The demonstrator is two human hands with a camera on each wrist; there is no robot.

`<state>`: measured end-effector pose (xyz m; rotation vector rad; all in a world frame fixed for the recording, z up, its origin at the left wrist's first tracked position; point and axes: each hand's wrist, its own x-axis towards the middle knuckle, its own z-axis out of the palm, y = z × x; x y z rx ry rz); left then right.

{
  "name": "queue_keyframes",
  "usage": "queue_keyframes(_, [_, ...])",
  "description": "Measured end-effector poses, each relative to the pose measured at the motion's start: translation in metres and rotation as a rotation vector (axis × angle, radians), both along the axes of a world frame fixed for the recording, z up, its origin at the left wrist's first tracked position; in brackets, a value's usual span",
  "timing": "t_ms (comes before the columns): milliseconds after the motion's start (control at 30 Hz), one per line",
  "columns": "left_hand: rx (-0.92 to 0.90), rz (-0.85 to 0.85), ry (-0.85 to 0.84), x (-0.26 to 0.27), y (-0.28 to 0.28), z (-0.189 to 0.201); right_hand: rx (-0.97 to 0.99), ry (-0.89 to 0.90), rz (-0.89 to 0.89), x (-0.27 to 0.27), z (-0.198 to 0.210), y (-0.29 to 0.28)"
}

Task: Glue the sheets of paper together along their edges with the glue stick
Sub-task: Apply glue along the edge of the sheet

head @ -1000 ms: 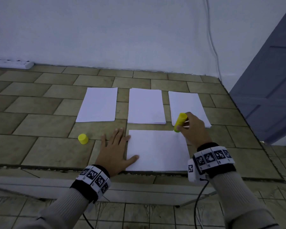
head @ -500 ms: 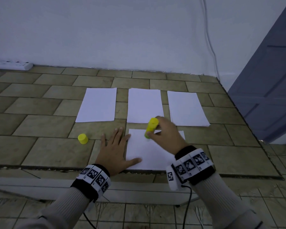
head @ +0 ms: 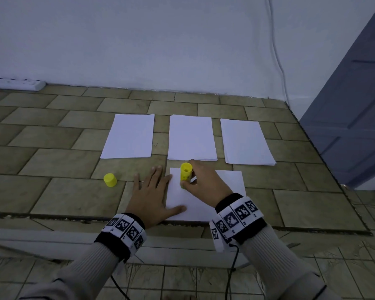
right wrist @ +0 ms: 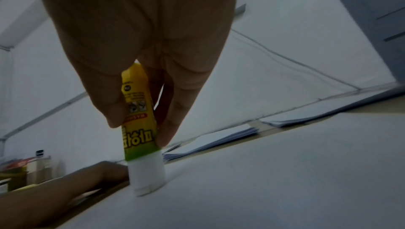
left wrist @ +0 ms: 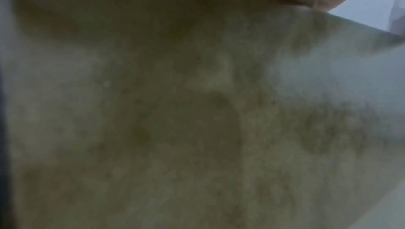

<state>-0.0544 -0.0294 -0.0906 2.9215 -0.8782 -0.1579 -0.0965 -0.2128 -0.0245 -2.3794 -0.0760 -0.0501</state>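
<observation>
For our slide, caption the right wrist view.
Right hand presses the glue stick onto the near sheet.

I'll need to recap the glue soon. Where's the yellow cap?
In the head view the cap stands on the tiled table, left of the left hand and below the leftmost paper stack.

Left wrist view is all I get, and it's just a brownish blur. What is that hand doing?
Observer: The left hand lies flat on the tiled table, its thumb pinning the near sheet.
Visitor: And the other hand?
Observer: The right hand pinches a glue stick, white tip pressed onto that sheet near its far left corner.
Visitor: Where's the lid?
Observer: The yellow cap stands on the table, left of the left hand.
</observation>
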Motion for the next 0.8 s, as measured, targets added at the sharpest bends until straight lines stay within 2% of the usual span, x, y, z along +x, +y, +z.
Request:
queue_keyframes(233, [0.014, -0.004, 0.012, -0.001, 0.001, 0.002, 0.023, -0.141, -0.181, -0.035, -0.002, -0.065])
queue_keyframes(400, [-0.009, -0.008, 0.013, -0.001, 0.001, 0.001, -0.035, -0.118, -0.308, -0.054, -0.002, -0.105])
queue_keyframes(500, [-0.041, -0.014, -0.008, -0.001, 0.001, -0.001, -0.052, -0.122, -0.337, -0.057, -0.001, -0.11])
queue_keyframes(633, [-0.127, -0.016, -0.015, 0.001, 0.003, -0.006, 0.078, -0.15, -0.242, -0.053, 0.005, -0.083])
queue_keyframes(733, [-0.156, -0.017, -0.023, 0.003, 0.003, -0.01, 0.188, -0.077, -0.08, -0.05, 0.012, -0.045])
queue_keyframes(800, [-0.158, -0.017, -0.035, 0.003, 0.003, -0.011, 0.19, -0.014, 0.055, -0.046, 0.012, -0.02])
